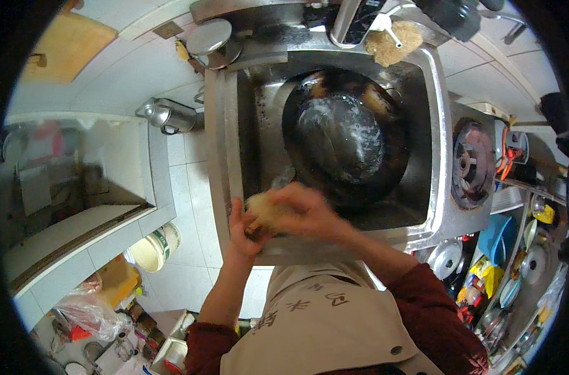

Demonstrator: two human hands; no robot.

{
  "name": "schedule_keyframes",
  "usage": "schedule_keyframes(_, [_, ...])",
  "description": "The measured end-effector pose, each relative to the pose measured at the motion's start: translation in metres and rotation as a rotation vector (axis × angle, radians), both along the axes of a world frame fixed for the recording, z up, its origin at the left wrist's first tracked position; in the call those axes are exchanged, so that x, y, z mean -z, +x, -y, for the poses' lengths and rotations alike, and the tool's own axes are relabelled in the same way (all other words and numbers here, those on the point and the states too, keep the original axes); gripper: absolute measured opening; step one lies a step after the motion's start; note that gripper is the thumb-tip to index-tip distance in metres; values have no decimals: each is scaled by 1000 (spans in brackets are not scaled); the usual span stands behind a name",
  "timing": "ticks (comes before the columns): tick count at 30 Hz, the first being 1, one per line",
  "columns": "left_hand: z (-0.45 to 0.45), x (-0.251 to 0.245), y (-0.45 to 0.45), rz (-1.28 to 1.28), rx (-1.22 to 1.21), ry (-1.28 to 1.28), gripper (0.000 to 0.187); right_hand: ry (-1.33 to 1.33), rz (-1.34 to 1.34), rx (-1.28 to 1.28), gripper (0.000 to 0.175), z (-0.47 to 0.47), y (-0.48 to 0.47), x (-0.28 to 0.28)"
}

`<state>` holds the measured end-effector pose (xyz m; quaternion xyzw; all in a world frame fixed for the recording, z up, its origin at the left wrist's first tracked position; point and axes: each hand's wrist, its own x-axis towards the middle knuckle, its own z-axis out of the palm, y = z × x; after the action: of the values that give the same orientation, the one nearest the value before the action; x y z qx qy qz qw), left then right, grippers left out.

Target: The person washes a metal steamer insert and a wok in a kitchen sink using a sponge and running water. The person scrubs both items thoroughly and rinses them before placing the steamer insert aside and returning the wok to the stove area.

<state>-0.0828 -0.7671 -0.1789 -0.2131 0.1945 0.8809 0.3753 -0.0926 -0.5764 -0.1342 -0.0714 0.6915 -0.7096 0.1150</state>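
A black wok (394,159) sits in the stainless steel sink (435,140), with foamy water (336,136) in its bowl. Over the sink's near left corner, my left hand (246,236) holds a pale yellowish fibrous scrubber (264,208) from beneath, thumb pointing up. From the right, my right hand (308,211) grips the same scrubber; it is blurred. Something small and brown shows in my left palm, too unclear to name. Both hands are apart from the wok.
Behind the sink stand a faucet (346,23), a brown loofah scrubber (394,42) and a lidded metal pot (212,44). A gas burner (473,164) is to the right. On the left are a metal kettle (172,116) and, lower down, a white bucket (148,253).
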Motion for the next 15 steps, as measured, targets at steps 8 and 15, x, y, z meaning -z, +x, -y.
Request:
schedule_keyframes(8, [-20,-26,-1,220,-127,-15,52,750,-474,281,14,-5,-15,72])
schedule_keyframes(15, [-12,-45,-36,-146,698,-515,65,1078,-25,587,28,-184,-56,159])
